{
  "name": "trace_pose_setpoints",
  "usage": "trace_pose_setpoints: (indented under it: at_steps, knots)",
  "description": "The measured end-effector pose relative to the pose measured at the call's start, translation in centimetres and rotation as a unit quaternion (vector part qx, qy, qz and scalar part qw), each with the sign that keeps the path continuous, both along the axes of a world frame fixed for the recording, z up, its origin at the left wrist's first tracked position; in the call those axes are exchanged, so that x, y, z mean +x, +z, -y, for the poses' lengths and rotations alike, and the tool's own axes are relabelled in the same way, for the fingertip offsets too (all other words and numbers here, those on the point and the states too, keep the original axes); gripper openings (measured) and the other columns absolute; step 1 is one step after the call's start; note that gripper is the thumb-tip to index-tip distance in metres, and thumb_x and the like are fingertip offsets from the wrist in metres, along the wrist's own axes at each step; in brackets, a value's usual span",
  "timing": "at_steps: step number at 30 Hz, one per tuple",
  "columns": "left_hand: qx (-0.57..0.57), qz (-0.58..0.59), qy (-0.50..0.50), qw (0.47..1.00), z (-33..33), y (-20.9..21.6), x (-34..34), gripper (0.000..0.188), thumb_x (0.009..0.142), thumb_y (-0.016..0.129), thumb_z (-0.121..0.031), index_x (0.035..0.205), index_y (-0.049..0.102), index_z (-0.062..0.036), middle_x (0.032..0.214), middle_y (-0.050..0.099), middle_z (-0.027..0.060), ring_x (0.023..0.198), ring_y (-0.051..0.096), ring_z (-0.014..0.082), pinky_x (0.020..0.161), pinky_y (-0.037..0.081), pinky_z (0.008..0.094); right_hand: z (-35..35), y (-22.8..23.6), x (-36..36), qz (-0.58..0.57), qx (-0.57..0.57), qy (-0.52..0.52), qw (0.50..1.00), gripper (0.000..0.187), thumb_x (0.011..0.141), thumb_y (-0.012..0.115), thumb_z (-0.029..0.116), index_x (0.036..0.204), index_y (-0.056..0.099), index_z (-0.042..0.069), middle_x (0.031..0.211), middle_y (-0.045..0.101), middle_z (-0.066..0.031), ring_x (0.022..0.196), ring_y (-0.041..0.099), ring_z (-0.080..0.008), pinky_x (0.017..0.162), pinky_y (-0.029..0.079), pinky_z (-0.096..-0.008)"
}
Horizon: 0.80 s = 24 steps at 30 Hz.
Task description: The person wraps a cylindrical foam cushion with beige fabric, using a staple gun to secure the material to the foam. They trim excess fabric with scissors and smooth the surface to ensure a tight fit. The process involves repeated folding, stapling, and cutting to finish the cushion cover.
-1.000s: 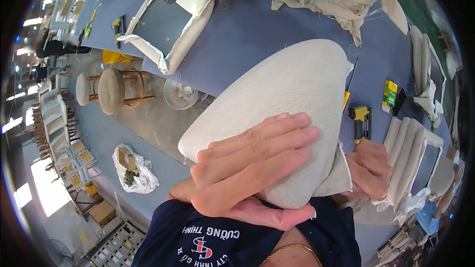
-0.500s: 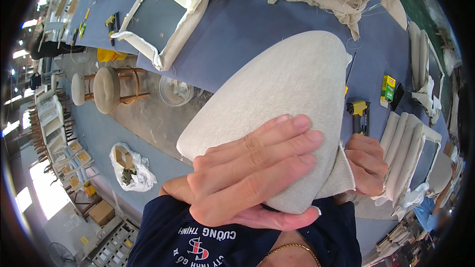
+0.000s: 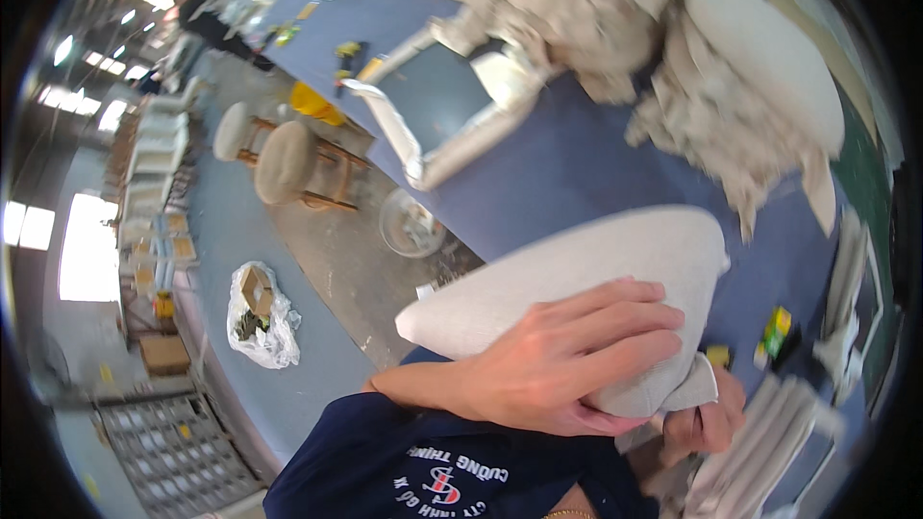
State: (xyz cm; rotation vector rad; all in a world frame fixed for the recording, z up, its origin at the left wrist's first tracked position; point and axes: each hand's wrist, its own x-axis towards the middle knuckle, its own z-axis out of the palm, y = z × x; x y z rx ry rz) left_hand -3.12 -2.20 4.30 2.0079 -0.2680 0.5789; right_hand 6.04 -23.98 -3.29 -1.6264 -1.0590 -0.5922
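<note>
- Two hands: one left hand (image 3: 577, 346), one right hand (image 3: 707, 418).
- One padded beige cushion (image 3: 567, 274) between them.
- One blue table (image 3: 586, 163).
- One padded frame (image 3: 471, 154) with a grey panel, lying flat towards the table's far left.
- One yellow-and-black tool (image 3: 346, 62) beside that frame.
- One small green-and-yellow box (image 3: 773, 336).
- Two round-seated stools (image 3: 286, 163).
- One clear tub (image 3: 394, 231).
- One yellow bundle (image 3: 315, 103) under the table's edge.
- One plastic bag (image 3: 281, 346).
- Two brown cartons, one open (image 3: 258, 290) in the bag, one by the wall.
- One rack of compartments (image 3: 173, 437).
- Cloth pieces (image 3: 711, 106): too heaped and blurred to count.
</note>
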Motion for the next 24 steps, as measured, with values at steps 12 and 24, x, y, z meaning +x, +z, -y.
trace_pose_setpoints:
  at_steps: [12,24]
  knots:
    - [0.011,-0.058,0.118,0.991,-5.4,-0.2,-1.0,0.079,0.069,0.092,-0.027,0.135,0.055,-0.0021,0.128,0.064,0.0167,0.115,0.065,0.0352,0.098,0.052,0.0399,13.3,-34.1,5.2,-0.272,-0.341,-0.296,0.850,0.029,0.100,0.065,0.017,0.118,0.066,-0.006,0.099,0.070,-0.0202,0.087,0.066,-0.0304,0.081,0.051,-0.0418]
    - [0.155,-0.080,0.239,0.955,-2.3,-6.6,-9.3,0.080,0.071,0.087,-0.034,0.135,0.054,-0.0002,0.124,0.066,0.0176,0.111,0.068,0.0357,0.095,0.056,0.0428,-5.5,-22.5,14.3,-0.665,0.208,0.084,0.712,0.054,0.105,0.046,0.040,0.131,0.062,-0.005,0.119,0.070,-0.0188,0.112,0.064,-0.0318,0.097,0.050,-0.0429]
